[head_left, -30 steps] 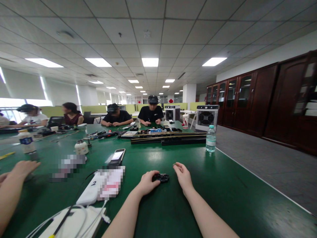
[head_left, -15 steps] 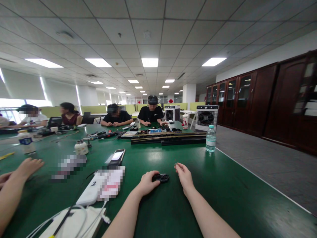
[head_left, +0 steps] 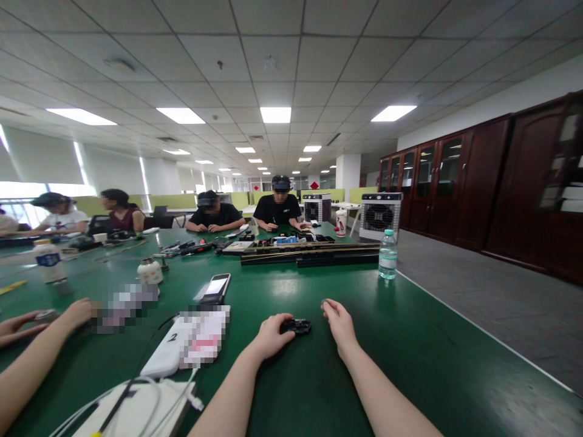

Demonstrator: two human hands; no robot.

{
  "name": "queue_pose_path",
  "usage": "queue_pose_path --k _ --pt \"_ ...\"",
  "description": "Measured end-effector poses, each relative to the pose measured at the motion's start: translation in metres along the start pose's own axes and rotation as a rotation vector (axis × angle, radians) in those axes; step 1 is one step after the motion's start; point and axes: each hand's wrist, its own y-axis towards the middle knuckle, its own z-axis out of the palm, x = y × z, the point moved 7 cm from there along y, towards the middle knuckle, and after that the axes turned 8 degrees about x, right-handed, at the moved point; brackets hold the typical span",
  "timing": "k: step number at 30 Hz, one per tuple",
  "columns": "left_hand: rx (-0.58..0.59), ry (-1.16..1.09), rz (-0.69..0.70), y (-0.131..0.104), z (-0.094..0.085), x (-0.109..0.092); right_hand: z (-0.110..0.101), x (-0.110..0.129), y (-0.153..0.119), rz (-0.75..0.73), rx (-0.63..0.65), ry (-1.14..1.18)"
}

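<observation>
A small black device (head_left: pixel 300 327) with an uneven top lies on the green table (head_left: pixel 319 291), near the middle. My left hand (head_left: pixel 273 332) grips its left end, with thumb and fingers around it. To the right, apart from the device, my right hand (head_left: pixel 336 318) is pinched at the fingertips. Something tiny shows between those fingertips, too small to make out.
Left of my arms are a white box marked 2 (head_left: pixel 167 349), a phone (head_left: pixel 215 287) and white cables (head_left: pixel 157 394). A water bottle (head_left: pixel 387 255) stands right of long black bars (head_left: pixel 337 261). A neighbour's arms (head_left: pixel 45 358) reach in at far left.
The neighbour's near hand has moved right, toward the blurred item, and a round object now shows at their other hand. My own hands and the black device have not visibly moved.
</observation>
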Motion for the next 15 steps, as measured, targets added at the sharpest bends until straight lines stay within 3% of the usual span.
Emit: queue_pose_path --k 15 --pt "0.012 0.009 -0.009 0.0003 0.0006 -0.0001 0.0056 0.0061 -0.0008 -0.054 0.027 0.088"
